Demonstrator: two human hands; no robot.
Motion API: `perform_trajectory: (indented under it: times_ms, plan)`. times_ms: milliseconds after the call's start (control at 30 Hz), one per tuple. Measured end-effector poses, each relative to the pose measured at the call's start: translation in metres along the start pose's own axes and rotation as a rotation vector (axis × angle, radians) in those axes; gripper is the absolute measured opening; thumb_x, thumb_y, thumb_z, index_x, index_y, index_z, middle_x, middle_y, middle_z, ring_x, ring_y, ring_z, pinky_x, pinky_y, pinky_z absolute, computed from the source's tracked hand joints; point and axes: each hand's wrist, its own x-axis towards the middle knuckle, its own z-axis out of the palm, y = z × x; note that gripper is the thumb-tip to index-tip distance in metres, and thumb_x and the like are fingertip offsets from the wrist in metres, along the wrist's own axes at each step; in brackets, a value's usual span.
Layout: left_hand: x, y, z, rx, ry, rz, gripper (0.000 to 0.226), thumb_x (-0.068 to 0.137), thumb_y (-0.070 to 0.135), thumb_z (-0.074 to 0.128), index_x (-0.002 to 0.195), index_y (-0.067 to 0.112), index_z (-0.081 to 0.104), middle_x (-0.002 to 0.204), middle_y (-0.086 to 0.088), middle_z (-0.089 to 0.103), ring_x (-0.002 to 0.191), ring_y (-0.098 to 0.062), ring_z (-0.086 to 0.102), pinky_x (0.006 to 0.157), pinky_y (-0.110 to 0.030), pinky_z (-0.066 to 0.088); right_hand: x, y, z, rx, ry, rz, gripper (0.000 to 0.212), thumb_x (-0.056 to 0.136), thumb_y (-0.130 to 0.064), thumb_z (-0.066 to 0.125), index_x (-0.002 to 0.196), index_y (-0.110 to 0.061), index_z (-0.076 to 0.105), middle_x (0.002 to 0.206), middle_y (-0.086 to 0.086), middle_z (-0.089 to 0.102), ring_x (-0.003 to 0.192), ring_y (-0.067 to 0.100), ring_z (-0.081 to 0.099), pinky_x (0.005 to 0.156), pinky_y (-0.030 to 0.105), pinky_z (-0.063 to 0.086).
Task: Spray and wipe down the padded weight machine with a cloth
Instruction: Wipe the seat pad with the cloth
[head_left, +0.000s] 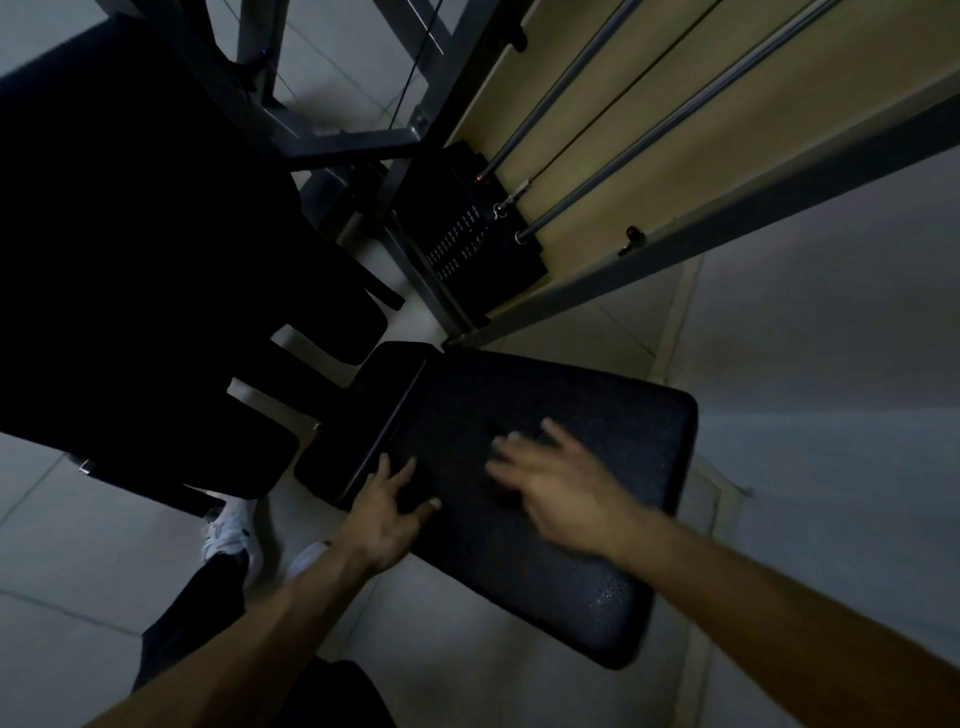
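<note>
Resting on the pad (597, 545) with both hands, nothing gripped in either. The left hand (387, 512) is lying flat at the pad's near-left edge. Its fingers are spread and straight, tips reaching close to the seam, and the thumb is pointing toward the pad's middle. The right hand (558, 486) is sitting over the pad's centre, fingers splayed and pointing far-left. It is motion-blurred, so I cannot tell if it is pressing the surface or hovering just above it, or if the palm is covering anything.

The pad is running diagonally from far-left to near-right, black and textured. A shorter pad section (363, 415) is butting against its far-left end along the seam. A speckled sheen is showing near the near-right corner; droplets or just texture, I cannot tell.

Left side of the view is reading as near-black: more padding (130, 234) is sitting there, its shapes barely separating. The weight stack (467, 234) is standing just beyond the pad, markings too small to read. The guide rods (649, 135) are rising from it and getting cut off at the top edge. Both forearms are getting cut off at the bottom edge. A white shoe (231, 535) is showing on the floor tiles beside the left forearm.
</note>
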Motion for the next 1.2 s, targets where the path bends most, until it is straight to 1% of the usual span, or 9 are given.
perform_trajectory:
  times_ms: [100,200,333,467,567,733,867,967,1200]
  plan:
    - [-0.008,0.021,0.006,0.057,-0.055,0.098,0.079,0.099,0.052,0.057,0.162,0.037,0.013,0.171,0.001,-0.009,0.157,-0.031,-0.006,0.126,-0.048,0.006,0.011,0.062,-0.031,-0.026,0.088,0.337,0.06,0.096,-0.012,0.06,0.154,-0.02,0.046,0.165,0.011,0.034,0.154,0.025,0.03,0.127,0.05,0.0]
    - [-0.005,0.026,0.006,0.071,-0.088,0.062,0.082,0.098,0.054,0.057,0.162,0.037,0.009,0.17,0.001,-0.011,0.156,-0.033,-0.008,0.126,-0.049,0.005,0.016,0.056,-0.033,-0.015,0.13,0.429,0.059,0.096,-0.011,0.061,0.153,-0.016,0.046,0.163,0.016,0.038,0.152,0.029,0.034,0.127,0.048,0.002]
    - [-0.004,0.021,0.006,0.104,-0.084,0.091,0.085,0.096,0.06,0.056,0.163,0.036,0.01,0.171,-0.002,-0.009,0.156,-0.033,-0.006,0.127,-0.046,0.004,-0.022,-0.029,-0.003,-0.063,0.004,0.033,0.072,0.063,-0.016,0.089,0.132,-0.014,0.068,0.139,0.016,0.064,0.13,0.031,0.061,0.118,0.05,0.025]
    - [-0.005,0.021,0.011,0.116,-0.054,0.097,0.086,0.095,0.062,0.055,0.163,0.034,0.01,0.171,-0.002,-0.008,0.157,-0.033,-0.005,0.127,-0.045,0.004,-0.06,-0.04,0.0,-0.004,-0.11,-0.217,0.07,0.072,-0.019,0.083,0.138,-0.023,0.062,0.145,0.007,0.06,0.137,0.022,0.055,0.122,0.05,0.017]
    - [-0.004,0.022,0.008,0.111,-0.061,0.064,0.084,0.096,0.062,0.055,0.163,0.037,0.009,0.171,0.001,-0.008,0.157,-0.032,-0.006,0.127,-0.048,0.005,-0.054,0.024,-0.022,-0.06,0.045,-0.009,0.07,0.068,-0.007,0.082,0.135,-0.02,0.067,0.144,0.009,0.062,0.135,0.027,0.058,0.118,0.062,0.027]
    - [-0.008,0.03,0.011,0.113,-0.047,-0.004,0.083,0.097,0.057,0.056,0.162,0.037,0.009,0.171,-0.001,-0.008,0.157,-0.033,-0.002,0.127,-0.05,0.01,-0.04,0.065,-0.047,-0.026,0.164,0.416,0.06,0.089,-0.006,0.067,0.147,-0.016,0.055,0.157,0.013,0.047,0.15,0.029,0.039,0.127,0.054,0.006]
    - [-0.018,0.052,0.017,0.093,-0.003,0.047,0.074,0.1,0.044,0.059,0.162,0.034,0.019,0.171,-0.005,0.0,0.157,-0.032,0.008,0.127,-0.043,0.016,-0.076,-0.024,-0.017,-0.05,0.02,-0.01,0.069,0.064,-0.014,0.086,0.131,-0.019,0.069,0.138,0.011,0.065,0.133,0.028,0.06,0.119,0.056,0.028]
    - [-0.026,0.071,0.026,0.043,0.0,0.192,0.065,0.102,0.038,0.059,0.159,0.035,0.028,0.171,-0.002,0.005,0.157,-0.03,0.006,0.126,-0.04,0.012,-0.102,-0.043,-0.012,-0.002,-0.011,-0.208,0.066,0.07,-0.018,0.085,0.133,-0.024,0.067,0.14,0.005,0.065,0.135,0.021,0.058,0.119,0.052,0.024]
    - [-0.041,0.081,0.038,0.136,-0.051,0.272,0.079,0.096,0.056,0.06,0.161,0.037,0.02,0.171,0.002,-0.002,0.157,-0.028,-0.001,0.127,-0.046,0.006,-0.074,0.065,-0.041,0.026,0.292,0.42,0.059,0.09,-0.004,0.07,0.146,-0.017,0.056,0.154,0.011,0.051,0.149,0.027,0.041,0.127,0.054,0.009]
